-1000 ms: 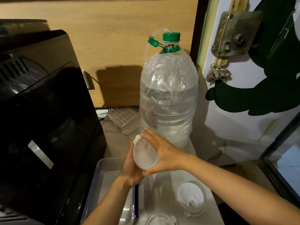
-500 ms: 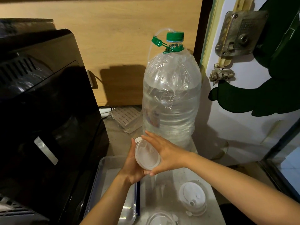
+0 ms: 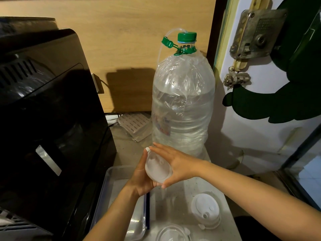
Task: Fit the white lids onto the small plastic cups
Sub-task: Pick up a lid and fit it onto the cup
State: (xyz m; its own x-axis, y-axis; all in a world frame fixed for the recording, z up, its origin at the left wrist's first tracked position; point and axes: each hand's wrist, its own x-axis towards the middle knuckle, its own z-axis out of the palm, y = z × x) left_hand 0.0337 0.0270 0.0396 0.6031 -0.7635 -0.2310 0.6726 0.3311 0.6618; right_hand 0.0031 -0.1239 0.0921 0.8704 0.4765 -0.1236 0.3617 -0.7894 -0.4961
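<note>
Both hands hold one small plastic cup with a white lid [image 3: 157,168] in the air above the counter, tilted so the lid faces me. My left hand [image 3: 141,178] wraps the cup from the left and below. My right hand [image 3: 175,164] lies flat against the lid's right side, fingers stretched out. The cup body is mostly hidden behind the lid and the hands. A second cup with a white lid [image 3: 206,210] stands on the counter at the lower right. Another lidded cup [image 3: 172,233] is cut off by the bottom edge.
A large water bottle [image 3: 182,105] with a green cap stands right behind my hands. A black appliance [image 3: 43,119] fills the left side. A metal tray [image 3: 118,185] lies below my left forearm. A white door with a metal lock [image 3: 255,33] is on the right.
The hands and the lidded cup have stayed nearly in place; the cup has tilted slightly, and the view has shifted a little.
</note>
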